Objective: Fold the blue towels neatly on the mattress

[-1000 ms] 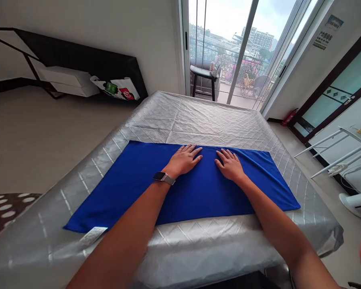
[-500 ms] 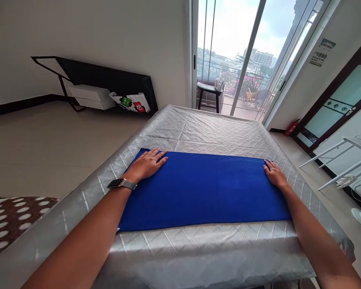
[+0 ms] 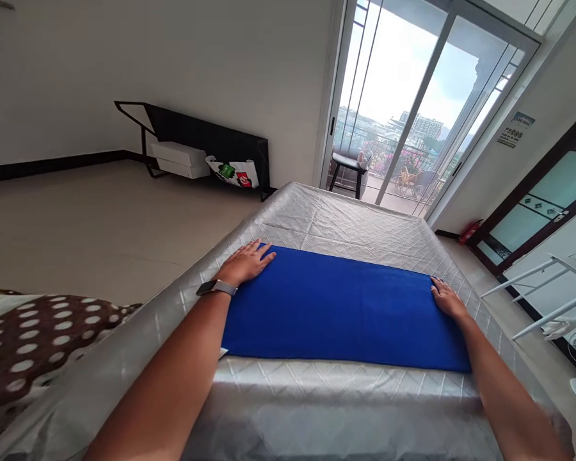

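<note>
A blue cloth (image 3: 345,307), folded into a long flat rectangle, lies across a silver quilted cover (image 3: 355,224). My left hand (image 3: 247,262) rests flat on the cloth's far left corner, fingers stretched out. At the far right corner, my right hand (image 3: 447,298) lies with its fingers extended over the edge. A small white tag (image 3: 223,352) sticks out at the near left corner, beside my left forearm. Neither hand grips the cloth.
Brown polka-dot fabric (image 3: 52,339) lies at the left. Against the wall stands a black frame (image 3: 211,131) with a white box (image 3: 180,160) and a printed bag (image 3: 235,173). A white-legged table (image 3: 537,275) and a fire extinguisher (image 3: 470,230) are on the right.
The view has tilted and shifted, so the room appears further right and lower. My left hand has slid slightly outward towards the cloth's left edge. The right hand stays at its corner.
</note>
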{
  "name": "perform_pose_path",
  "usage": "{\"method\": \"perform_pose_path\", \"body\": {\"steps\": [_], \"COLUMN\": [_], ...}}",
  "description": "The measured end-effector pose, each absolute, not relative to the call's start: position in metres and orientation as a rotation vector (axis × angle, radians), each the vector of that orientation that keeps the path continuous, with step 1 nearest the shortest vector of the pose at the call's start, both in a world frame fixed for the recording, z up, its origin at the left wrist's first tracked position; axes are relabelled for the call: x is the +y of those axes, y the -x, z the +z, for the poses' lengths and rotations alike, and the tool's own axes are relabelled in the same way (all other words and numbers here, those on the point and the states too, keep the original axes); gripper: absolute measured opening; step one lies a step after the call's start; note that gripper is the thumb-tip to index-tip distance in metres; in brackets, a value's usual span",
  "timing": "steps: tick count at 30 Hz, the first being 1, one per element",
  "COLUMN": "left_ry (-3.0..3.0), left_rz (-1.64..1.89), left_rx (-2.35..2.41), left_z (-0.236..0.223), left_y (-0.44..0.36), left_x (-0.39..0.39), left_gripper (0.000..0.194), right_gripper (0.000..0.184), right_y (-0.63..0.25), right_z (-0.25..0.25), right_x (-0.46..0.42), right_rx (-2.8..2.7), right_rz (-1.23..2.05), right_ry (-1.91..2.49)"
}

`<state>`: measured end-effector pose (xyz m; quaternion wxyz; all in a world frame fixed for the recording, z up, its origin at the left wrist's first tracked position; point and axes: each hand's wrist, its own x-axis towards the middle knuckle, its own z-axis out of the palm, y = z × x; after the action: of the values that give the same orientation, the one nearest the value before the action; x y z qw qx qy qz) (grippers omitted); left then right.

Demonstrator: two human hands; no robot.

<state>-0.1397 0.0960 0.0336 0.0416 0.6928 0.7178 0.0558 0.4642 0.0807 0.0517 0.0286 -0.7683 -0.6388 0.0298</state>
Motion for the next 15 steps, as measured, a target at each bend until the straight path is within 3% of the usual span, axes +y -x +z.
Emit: {"method": "perform_pose_path", "body": {"steps": [6, 15], "left_ry": [-2.080, -2.098], "left_rz": [0.250, 0.382], "left_rx": [2.200, 2.216], "left_z": [0.036, 0.029], "left_y": [0.132, 0.130], "left_x": [0.095, 0.094], "left_gripper": [0.065, 0.062], "right_gripper": [0.056, 0.052], "right_y": [-0.425, -0.193], "right_z": [0.076, 0.068], "right_x": [0.099, 0.088], "right_rx": [-2.000, -2.481], "right_rz": [-0.024, 0.022], "right_ry": [2.306, 1.549]}}
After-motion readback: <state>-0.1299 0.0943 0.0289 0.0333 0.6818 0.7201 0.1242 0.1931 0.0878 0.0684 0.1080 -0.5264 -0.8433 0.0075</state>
